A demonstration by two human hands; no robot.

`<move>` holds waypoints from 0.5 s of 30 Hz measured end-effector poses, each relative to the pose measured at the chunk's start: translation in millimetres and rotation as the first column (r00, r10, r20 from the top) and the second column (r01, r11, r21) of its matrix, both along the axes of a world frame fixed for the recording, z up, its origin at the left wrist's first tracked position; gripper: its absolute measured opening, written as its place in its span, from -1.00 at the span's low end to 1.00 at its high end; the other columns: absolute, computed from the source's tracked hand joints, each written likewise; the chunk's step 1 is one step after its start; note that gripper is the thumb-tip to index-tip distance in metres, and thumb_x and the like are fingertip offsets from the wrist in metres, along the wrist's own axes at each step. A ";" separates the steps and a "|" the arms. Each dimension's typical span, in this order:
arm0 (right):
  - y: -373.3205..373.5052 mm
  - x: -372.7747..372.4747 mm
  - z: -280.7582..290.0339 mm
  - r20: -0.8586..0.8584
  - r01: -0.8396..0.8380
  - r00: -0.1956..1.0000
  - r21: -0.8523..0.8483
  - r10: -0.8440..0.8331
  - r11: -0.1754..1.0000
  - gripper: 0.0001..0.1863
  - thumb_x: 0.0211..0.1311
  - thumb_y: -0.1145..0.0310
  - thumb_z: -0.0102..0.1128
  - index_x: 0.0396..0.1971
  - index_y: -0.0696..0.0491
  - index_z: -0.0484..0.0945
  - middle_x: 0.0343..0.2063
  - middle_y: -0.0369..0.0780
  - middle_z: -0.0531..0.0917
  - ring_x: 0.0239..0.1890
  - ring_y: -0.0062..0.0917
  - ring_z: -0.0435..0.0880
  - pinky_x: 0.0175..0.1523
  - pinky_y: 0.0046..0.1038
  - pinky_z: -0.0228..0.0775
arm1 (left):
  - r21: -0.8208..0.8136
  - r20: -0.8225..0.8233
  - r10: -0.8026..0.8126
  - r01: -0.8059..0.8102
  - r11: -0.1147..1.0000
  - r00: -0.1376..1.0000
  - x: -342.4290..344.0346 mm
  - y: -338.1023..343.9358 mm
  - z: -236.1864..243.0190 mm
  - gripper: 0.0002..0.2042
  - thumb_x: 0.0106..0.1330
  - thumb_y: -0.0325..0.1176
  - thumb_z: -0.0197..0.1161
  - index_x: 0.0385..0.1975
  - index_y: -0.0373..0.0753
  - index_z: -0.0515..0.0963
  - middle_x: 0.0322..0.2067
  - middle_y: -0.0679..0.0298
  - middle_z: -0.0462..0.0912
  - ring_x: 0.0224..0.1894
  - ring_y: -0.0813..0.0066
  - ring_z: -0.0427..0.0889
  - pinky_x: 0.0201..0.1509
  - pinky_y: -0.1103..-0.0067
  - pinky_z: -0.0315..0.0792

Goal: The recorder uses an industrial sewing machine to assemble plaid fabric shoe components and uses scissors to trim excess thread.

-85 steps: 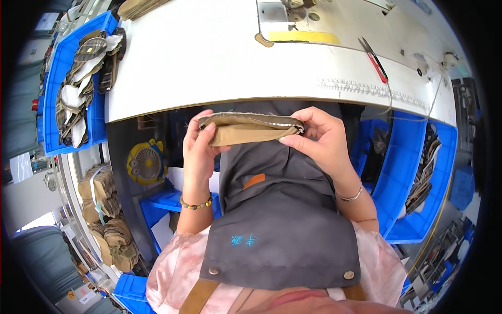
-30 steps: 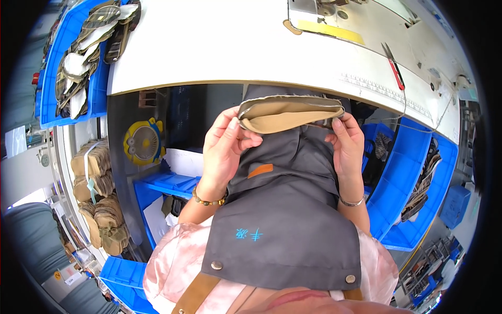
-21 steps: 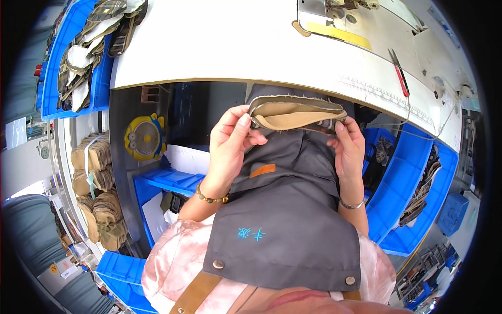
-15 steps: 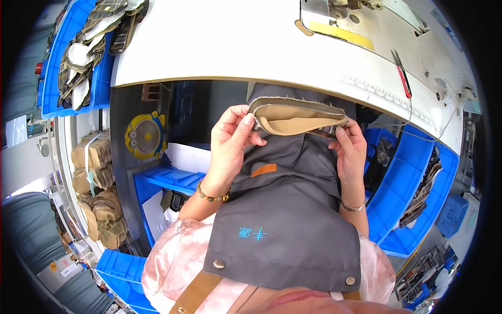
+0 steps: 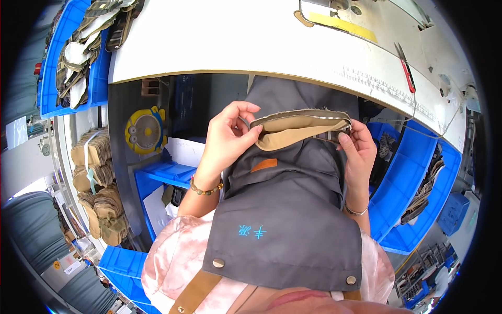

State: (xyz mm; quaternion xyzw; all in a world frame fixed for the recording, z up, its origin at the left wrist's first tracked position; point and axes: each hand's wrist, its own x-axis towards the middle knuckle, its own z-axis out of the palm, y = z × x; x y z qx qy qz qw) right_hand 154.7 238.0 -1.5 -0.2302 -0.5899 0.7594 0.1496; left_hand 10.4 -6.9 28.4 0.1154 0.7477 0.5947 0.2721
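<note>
Over the grey apron [image 5: 280, 225] on my lap I hold a small fabric pouch [image 5: 293, 134] with a zipper along its frayed top edge and a tan inside showing through the gap. My left hand [image 5: 235, 131] is closed on the pouch's left end, thumb on the edge and other fingers curled beside it. My right hand [image 5: 356, 149] grips the right end with its thumb in front, where a darker piece shows.
White worktable [image 5: 219, 42] ahead, bearing a sewing machine [image 5: 334, 5] and red-handled snips [image 5: 408, 70]. Blue bins [image 5: 94, 97] with plaid pieces stand left, more blue bins [image 5: 400, 178] right. Tan bundles [image 5: 94, 157] and a yellow fan [image 5: 144, 131] are at left.
The pouch has shifted right and a little down since half a second ago, its tan lining hanging more at the left. My left fingers have risen and bent; my right hand has moved right.
</note>
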 end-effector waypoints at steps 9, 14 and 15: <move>-0.2 3.1 6.0 0.008 -0.036 0.999 0.027 0.036 0.999 -0.63 0.30 0.54 0.24 0.09 0.25 0.49 -0.19 -0.30 0.64 -0.31 -0.78 0.51 -0.25 -0.73 0.37 | -0.171 -0.345 -0.024 -0.038 0.985 0.938 -2.8 -0.5 -2.1 -0.76 0.31 -0.53 0.28 -0.03 -0.27 0.59 -0.38 0.24 0.69 -0.38 0.59 0.66 -0.35 0.66 0.52; -6.1 2.0 8.8 -0.059 -0.103 0.993 -0.027 0.102 0.994 -0.63 0.29 0.60 0.23 0.08 0.28 0.48 -0.16 -0.27 0.64 -0.21 -0.74 0.55 -0.15 -0.70 0.42 | -0.331 -0.354 -0.168 0.044 0.942 0.920 -6.9 -11.3 -0.9 -0.78 0.37 -0.52 0.19 -0.01 -0.29 0.58 -0.34 0.21 0.66 -0.39 0.55 0.58 -0.30 0.62 0.46; -6.6 2.1 9.8 -0.087 -0.118 0.989 -0.015 0.116 0.993 -0.64 0.29 0.60 0.22 0.08 0.29 0.48 -0.15 -0.26 0.64 -0.18 -0.72 0.56 -0.11 -0.68 0.44 | -0.380 -0.397 -0.273 0.114 0.918 0.876 -7.8 -14.2 -2.0 -0.78 0.42 -0.51 0.15 0.01 -0.31 0.57 -0.32 0.25 0.64 -0.40 0.61 0.51 -0.31 0.67 0.41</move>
